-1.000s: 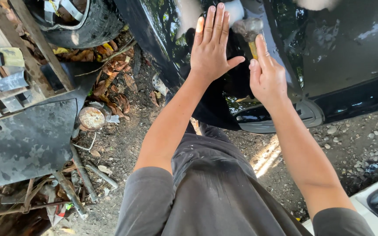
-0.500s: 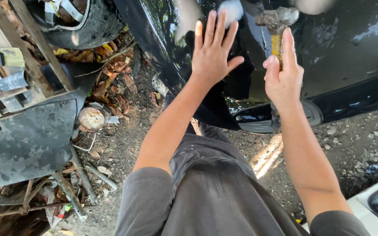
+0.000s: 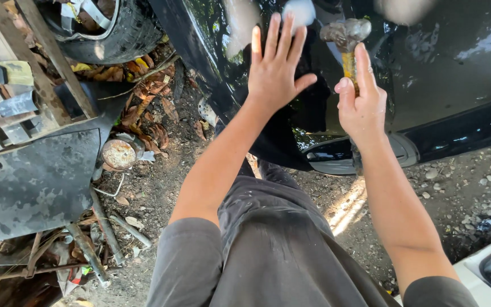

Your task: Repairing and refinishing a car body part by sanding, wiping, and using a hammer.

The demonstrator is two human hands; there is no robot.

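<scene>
Fingers (image 3: 274, 40) of my left hand (image 3: 277, 74) spread flat on the black car panel (image 3: 456, 74) — my right hand (image 3: 362, 105) clamps the hammer (image 3: 346, 42), head raised just beside the left fingertips.

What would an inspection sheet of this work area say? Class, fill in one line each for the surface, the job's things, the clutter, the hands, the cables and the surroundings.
Surface: glossy black car panel, with a bumper below it; bare dirt and gravel ground.
Job's things: hammer with a worn metal head and yellow handle, raised close to the panel.
Clutter: old tyre, dry leaves, a rusty round tin, a grey sheet-metal piece, rods.
Hands: left hand spread flat on the panel; right hand gripping the hammer handle.
Cables: nothing seen.
Surroundings: outdoors, sunlit patch on the ground; a white car part at lower right.
</scene>
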